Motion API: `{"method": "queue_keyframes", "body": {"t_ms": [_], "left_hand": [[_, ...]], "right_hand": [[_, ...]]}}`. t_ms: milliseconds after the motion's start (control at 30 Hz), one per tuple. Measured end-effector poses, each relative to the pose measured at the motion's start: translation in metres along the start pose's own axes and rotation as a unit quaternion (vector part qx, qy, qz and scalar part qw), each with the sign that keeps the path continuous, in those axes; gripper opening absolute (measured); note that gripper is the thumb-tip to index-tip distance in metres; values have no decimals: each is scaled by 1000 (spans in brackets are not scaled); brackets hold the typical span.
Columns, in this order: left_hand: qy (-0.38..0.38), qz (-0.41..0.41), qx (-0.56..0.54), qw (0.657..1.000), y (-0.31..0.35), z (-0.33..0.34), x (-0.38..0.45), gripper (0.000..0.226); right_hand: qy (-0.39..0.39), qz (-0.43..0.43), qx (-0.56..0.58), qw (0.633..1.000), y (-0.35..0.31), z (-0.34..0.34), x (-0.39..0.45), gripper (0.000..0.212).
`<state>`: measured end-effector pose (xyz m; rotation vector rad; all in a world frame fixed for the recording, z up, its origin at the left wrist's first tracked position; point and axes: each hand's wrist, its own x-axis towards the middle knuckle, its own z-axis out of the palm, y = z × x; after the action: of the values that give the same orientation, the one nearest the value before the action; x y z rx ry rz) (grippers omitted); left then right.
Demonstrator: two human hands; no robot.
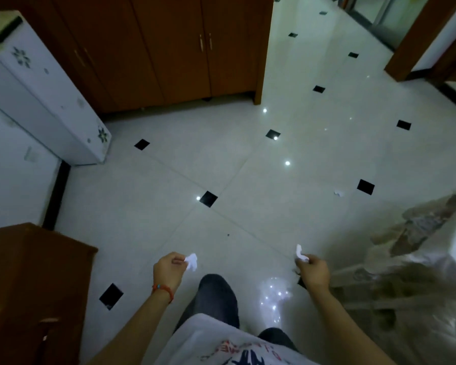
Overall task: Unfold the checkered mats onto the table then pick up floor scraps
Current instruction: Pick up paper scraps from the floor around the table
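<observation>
Scraps pinched in both grips: left hand (169, 270), right hand (312, 271); stooping for the remaining floor scrap (338, 193) (small, pale) could loosen either pinch.

There is a single view, from a wide-angle camera worn on the person's head, looking forward and steeply down at the tiled floor (221, 159). The wearer's own shirt and knees fill the bottom edge at six o'clock, very near the lens, with both forearms reaching up into the frame from there. Straight lines bend toward the edges. A brown cabinet (169, 48) stands farther off at twelve o'clock, a white appliance (42, 101) at ten o'clock, and a hallway recedes toward one o'clock.
</observation>
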<state>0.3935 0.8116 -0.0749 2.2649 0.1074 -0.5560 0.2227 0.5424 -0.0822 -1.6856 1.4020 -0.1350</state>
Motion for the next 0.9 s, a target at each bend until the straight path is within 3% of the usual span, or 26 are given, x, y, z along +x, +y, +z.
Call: {"method": "queue_keyframes", "body": {"t_ms": [200,433,667,900], "left_hand": [[-31,27,64,997,71,25,118,20],[-102,80,89,988,216,81,252,22],[-188,175,128,958,377,193,342,12],[-239,230,151,931,514,330,391,10]], "right_hand": [[20,-10,66,998,-74,12,113,53],[106,68,89,988,-122,0,221,62],[155,216,100,959,-139,-23,292,61],[190,271,132,934,-140,-73,400,53]]}}
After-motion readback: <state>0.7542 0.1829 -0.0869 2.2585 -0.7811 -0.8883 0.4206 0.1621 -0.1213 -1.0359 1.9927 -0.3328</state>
